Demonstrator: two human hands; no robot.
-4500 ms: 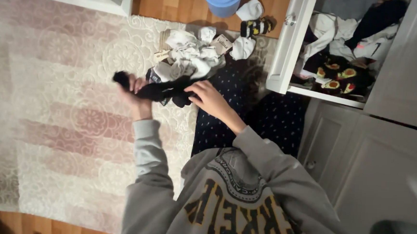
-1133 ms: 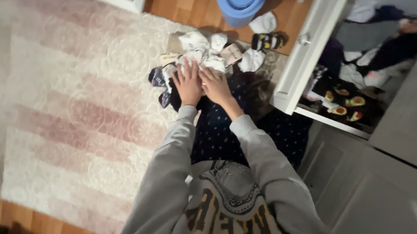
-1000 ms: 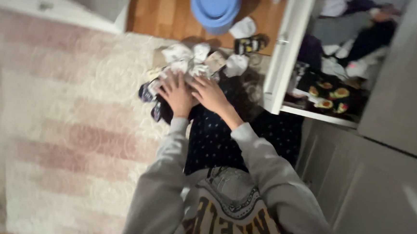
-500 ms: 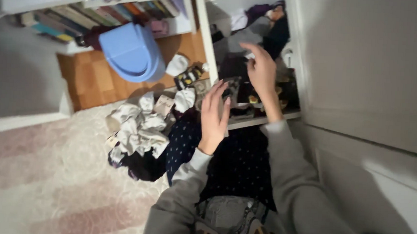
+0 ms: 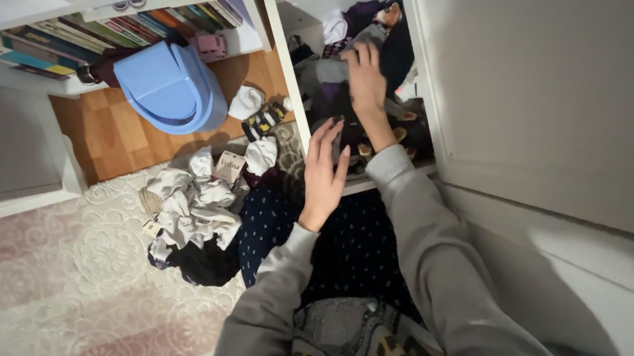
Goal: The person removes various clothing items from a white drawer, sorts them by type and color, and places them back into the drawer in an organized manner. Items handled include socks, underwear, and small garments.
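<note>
Seen from above, the right hand [image 5: 365, 78] reaches into an open white drawer [image 5: 288, 66], fingers curled onto a grey garment [image 5: 323, 70] – soft, light, best pinched by a fold. The left hand [image 5: 323, 172] hovers open and empty at the drawer front. White socks [image 5: 190, 207] lie heaped on a patterned rug [image 5: 69, 273] – wooden floor [image 5: 136, 130] beyond

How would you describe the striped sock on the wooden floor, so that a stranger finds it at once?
Start at the blue plastic bin lying on the wooden floor. Right of it, before the open drawer, lies the striped sock. Its dark and yellow bands set it apart from the plain white socks around it.
</note>
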